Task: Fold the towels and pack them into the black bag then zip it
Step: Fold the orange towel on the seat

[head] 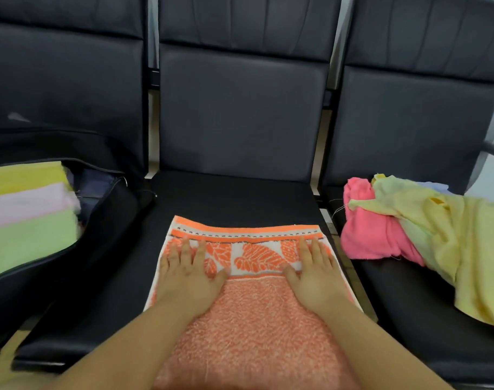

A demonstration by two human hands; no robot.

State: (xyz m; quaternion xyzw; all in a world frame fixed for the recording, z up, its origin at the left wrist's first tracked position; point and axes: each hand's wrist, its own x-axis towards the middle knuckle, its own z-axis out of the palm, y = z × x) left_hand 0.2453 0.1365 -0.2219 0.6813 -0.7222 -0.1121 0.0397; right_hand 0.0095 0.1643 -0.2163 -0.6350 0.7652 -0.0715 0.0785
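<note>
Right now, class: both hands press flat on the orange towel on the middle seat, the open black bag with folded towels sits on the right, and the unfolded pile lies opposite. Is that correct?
One slip: the head view shows the black bag on the left, not the right. Both the left hand and right hand press flat on the orange towel, and the unfolded pile lies opposite, on the right.

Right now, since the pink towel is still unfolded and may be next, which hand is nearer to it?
Right. The right hand lies flat on the orange towel, closest to the pink towel on the next seat; the left hand presses the towel's far side.
</note>
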